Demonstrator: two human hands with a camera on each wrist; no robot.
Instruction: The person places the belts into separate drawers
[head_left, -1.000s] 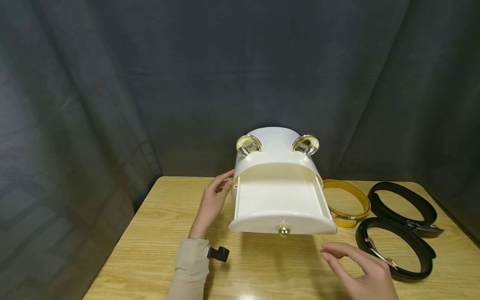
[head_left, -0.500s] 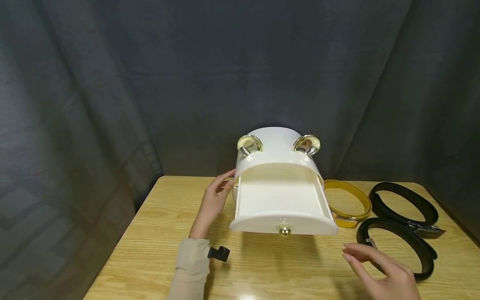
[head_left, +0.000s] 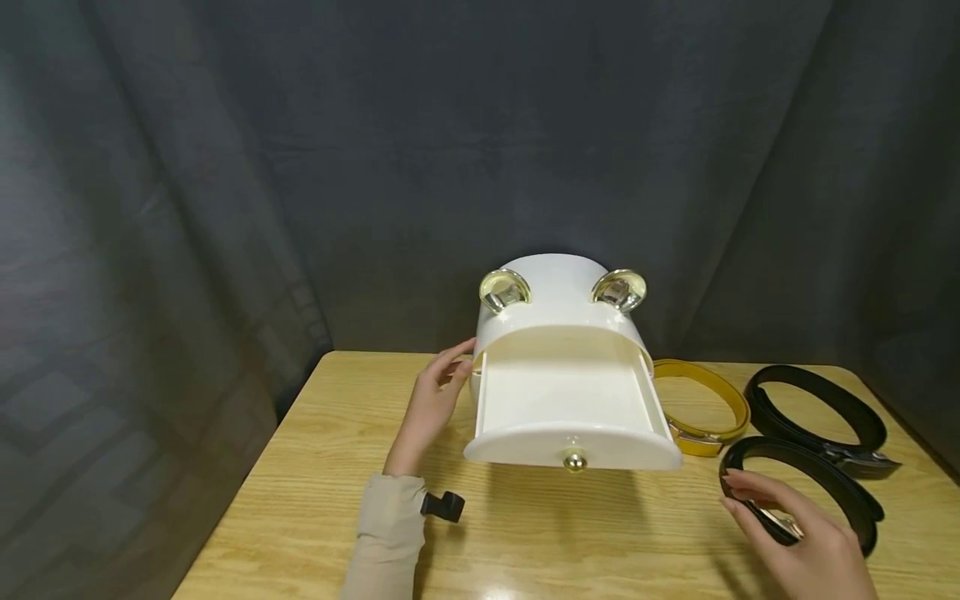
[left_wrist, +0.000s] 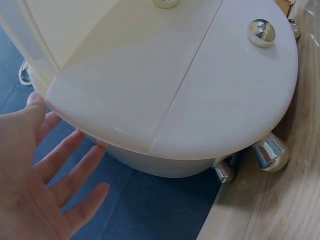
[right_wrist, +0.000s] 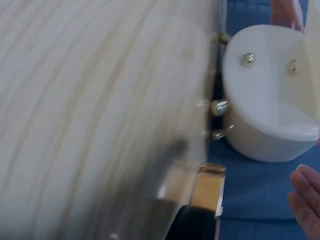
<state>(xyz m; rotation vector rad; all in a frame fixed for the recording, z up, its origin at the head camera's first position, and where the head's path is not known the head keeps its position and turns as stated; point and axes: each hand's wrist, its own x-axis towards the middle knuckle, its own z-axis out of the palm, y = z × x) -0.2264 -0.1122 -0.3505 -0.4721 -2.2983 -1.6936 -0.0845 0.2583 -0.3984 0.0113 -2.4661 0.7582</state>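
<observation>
A white box (head_left: 558,283) with gold ear-like rims on top stands on the table, its upper drawer (head_left: 573,447) pulled out. A gold knob (head_left: 575,462) sits on the drawer front. My left hand (head_left: 433,400) rests against the box's left side; the left wrist view shows its fingers (left_wrist: 75,180) spread along the edge. Over the nearer black belt (head_left: 855,500), my right hand (head_left: 810,533) hovers with thumb and forefinger apart and nothing between them. Part of that coiled belt is hidden behind the hand.
A coiled yellow belt (head_left: 716,385) lies just right of the box. Behind the nearer belt is another coiled black belt (head_left: 825,390) with a dark buckle. The wooden table (head_left: 315,450) ends at a dark curtain (head_left: 390,183).
My right hand has moved right, from in front of the drawer to over the nearer black belt. The left hand stays at the box, and the drawer remains out.
</observation>
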